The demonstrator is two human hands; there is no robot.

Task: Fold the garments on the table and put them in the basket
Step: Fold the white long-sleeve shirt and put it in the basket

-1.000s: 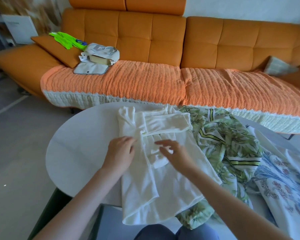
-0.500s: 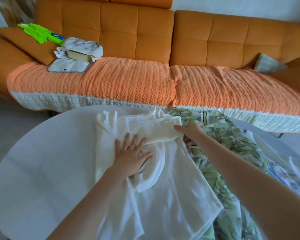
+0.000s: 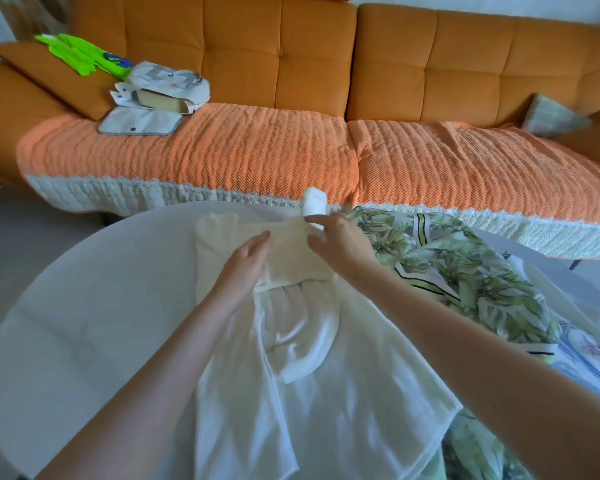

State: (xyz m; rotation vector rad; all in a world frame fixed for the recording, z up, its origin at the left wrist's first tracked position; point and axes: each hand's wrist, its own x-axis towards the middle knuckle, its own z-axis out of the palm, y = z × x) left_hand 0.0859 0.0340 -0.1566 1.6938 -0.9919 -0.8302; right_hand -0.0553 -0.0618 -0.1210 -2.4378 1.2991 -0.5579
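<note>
We're mid-fold on the white shirt (image 3: 326,393), which is spread down the middle of the round bench (image 3: 84,323) with its hem hanging off the near edge. The left hand (image 3: 246,268) lies flat, fingers (image 3: 261,239) straight, pressing down the sleeve (image 3: 291,258) laid across the chest. The right hand (image 3: 342,242) works the far end, and its fingers look pinched on the sleeve's cuff, which stands up above the hand. It's a bit blurred, but that's how it reads. So this is the sleeve fold, early in the job. The leaf-print shirt (image 3: 465,271) waits in a heap just to the right, a flowered garment (image 3: 589,351) lies beyond it, and there's no basket in view. Next move, I'd say: lay that cuff down flat, smooth it, then bring the sides in without dragging the pinned layer.
</note>
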